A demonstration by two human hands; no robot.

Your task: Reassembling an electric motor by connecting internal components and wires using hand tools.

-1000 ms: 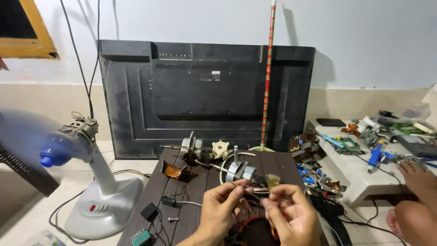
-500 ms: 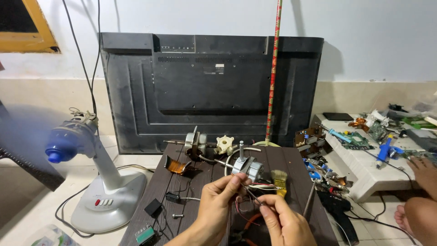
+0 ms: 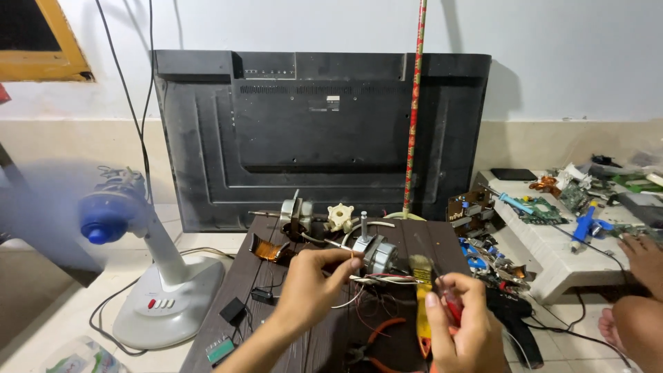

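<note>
The left hand (image 3: 314, 283) reaches over the dark wooden board (image 3: 235, 290), its thumb and forefinger pinched shut on a thin wire (image 3: 376, 279) that runs from the fan motor (image 3: 373, 254). The motor sits on the board just beyond the fingertips, its steel shaft pointing up and back. The right hand (image 3: 461, 330) is lower and nearer the camera, curled closed around a slim red-handled tool (image 3: 452, 307); the tool's tip is hidden behind the fingers, so its kind is hard to tell. Just beside that hand lies a yellow-handled brush (image 3: 421, 293), its handle partly covered by the knuckles. A tangle of red and white wires fills the gap between the two hands, and single strands cannot be followed. Orange-handled pliers (image 3: 376, 335) lie on the board below, cut off by the lower edge.

Farther back on the board stand a second motor part (image 3: 295, 213) and a cream plastic knob (image 3: 340, 216). Behind them a large black television back panel (image 3: 318, 131) leans on the wall, with a red patterned stick (image 3: 414, 117) upright before it. To the left stands a stripped pedestal fan (image 3: 138, 235), its head blurred. To the right, a white low table (image 3: 552, 242) carries circuit boards, and another person's hand (image 3: 642, 252) rests at its edge, mostly out of view.
</note>
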